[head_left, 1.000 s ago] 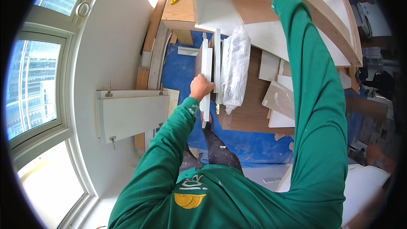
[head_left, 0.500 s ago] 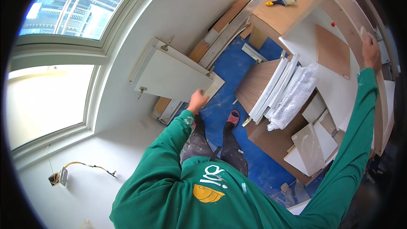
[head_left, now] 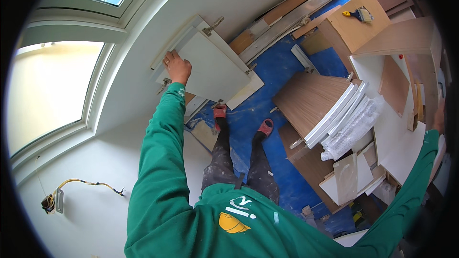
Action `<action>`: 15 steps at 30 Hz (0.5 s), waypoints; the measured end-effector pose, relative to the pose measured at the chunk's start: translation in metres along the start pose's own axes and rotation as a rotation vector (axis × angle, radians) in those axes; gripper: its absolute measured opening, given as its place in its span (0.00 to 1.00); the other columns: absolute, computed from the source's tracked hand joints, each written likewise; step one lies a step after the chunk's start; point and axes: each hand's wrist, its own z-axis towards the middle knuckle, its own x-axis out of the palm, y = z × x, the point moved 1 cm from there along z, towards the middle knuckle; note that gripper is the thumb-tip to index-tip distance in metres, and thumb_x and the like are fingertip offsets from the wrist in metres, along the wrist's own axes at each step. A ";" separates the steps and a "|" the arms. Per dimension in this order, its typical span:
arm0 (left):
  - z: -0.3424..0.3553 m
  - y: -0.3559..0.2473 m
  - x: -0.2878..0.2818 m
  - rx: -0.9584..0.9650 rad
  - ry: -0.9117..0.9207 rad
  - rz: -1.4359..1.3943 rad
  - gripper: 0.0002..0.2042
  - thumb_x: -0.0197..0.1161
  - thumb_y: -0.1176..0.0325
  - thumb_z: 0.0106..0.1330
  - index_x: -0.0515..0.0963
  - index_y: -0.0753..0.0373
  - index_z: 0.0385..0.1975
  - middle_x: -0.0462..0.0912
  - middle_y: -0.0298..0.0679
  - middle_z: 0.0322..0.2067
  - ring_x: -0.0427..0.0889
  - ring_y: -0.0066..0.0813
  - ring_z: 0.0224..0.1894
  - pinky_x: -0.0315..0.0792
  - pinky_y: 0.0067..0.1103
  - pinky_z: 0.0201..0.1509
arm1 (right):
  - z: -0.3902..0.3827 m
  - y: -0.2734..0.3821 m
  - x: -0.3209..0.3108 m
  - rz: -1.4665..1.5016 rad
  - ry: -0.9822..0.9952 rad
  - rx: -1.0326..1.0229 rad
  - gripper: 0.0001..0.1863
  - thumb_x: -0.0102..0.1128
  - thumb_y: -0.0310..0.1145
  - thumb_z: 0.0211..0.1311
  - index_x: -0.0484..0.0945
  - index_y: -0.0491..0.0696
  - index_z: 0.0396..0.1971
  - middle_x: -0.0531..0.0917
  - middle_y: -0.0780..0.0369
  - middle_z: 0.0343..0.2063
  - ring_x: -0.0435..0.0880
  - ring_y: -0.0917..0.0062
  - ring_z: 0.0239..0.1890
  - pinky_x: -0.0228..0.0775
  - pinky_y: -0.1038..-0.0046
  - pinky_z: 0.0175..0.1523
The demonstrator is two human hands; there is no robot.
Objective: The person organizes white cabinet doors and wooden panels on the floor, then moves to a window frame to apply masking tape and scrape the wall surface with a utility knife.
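Observation:
My left hand (head_left: 177, 67) reaches up and to the left, its fingers curled over the top edge of a white cabinet door (head_left: 215, 69). The door has metal hinges (head_left: 213, 26) and leans against the white wall, with another white panel behind it. My right hand (head_left: 437, 117) is stretched far out to the right at the picture's rim. It rests by the edge of a large wooden cabinet frame (head_left: 413, 36) with a white inner panel. Its fingers are mostly hidden. Both sleeves are green.
A blue sheet (head_left: 267, 71) covers the floor under my feet in red slippers (head_left: 220, 111). To the right lie a wood-grain board (head_left: 311, 98), white strips (head_left: 337, 114), a bubble-wrapped bundle (head_left: 351, 129) and offcuts. A paintbrush (head_left: 358, 14) lies on a box. A loose wall socket with yellow cable (head_left: 52, 200) hangs at the lower left.
My left hand left the white strips, swung left past the door's lower corner and now grips its top edge. The view turned left, carrying the right hand toward the right rim.

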 end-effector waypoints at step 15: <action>0.025 0.007 0.014 0.019 -0.169 0.005 0.43 0.70 0.58 0.59 0.58 0.71 0.71 0.62 0.53 0.66 0.58 0.55 0.73 0.48 0.52 0.78 | 0.003 -0.034 -0.003 -0.037 0.116 -0.006 0.31 0.35 0.53 0.79 0.72 0.53 0.70 0.76 0.57 0.68 0.71 0.58 0.71 0.59 0.63 0.75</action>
